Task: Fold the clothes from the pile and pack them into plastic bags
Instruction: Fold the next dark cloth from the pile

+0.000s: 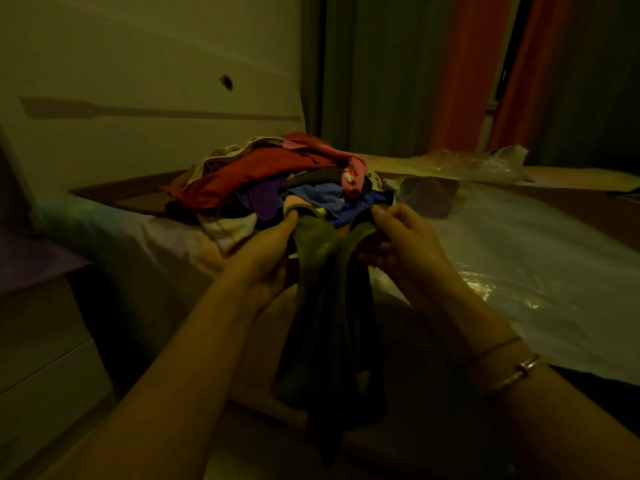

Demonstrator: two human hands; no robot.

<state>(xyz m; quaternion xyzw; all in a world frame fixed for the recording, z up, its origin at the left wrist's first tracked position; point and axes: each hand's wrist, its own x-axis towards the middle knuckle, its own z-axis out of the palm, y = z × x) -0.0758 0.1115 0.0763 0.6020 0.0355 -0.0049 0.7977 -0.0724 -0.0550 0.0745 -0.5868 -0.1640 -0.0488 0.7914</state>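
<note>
Here, two hands hold up a dark garment [329, 306] in front of the clothes pile [277, 181].
The left hand [273, 251] and right hand [405, 240] each pinch its top edge with the fingers; it hangs down between them, plastic bags [485, 164] behind.

A dimly lit home bedroom: a bed under clear plastic sheeting [540, 244], a heap of mixed coloured clothes [277, 178], long orange curtains [464, 74] and pale drawer fronts [45, 358].
</note>
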